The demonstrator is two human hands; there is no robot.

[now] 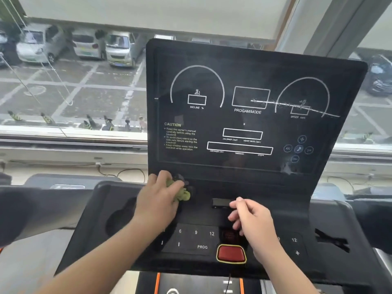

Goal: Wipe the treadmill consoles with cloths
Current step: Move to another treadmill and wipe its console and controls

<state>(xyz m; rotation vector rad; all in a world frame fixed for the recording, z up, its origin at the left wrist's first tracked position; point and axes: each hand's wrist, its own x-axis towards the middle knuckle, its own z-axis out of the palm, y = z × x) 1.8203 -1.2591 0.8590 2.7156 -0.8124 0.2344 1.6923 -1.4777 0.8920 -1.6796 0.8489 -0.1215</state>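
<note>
A black treadmill console [250,85] fills the middle of the head view, its upright display panel printed with white dials and boxes. My left hand [158,200] presses a crumpled green cloth [181,193] onto the console ledge just below the display's lower left corner. My right hand [253,221] hovers over the middle of the ledge with curled, loosely parted fingers and nothing in them, near a small black slot [220,203]. A white smear [297,106] streaks across the right side of the display.
A keypad with numbers and PROG [192,240] and a red stop button [231,253] lie below my hands. A cup recess [121,217] sits at the console's left. Behind the console is a window [74,81] overlooking parked cars.
</note>
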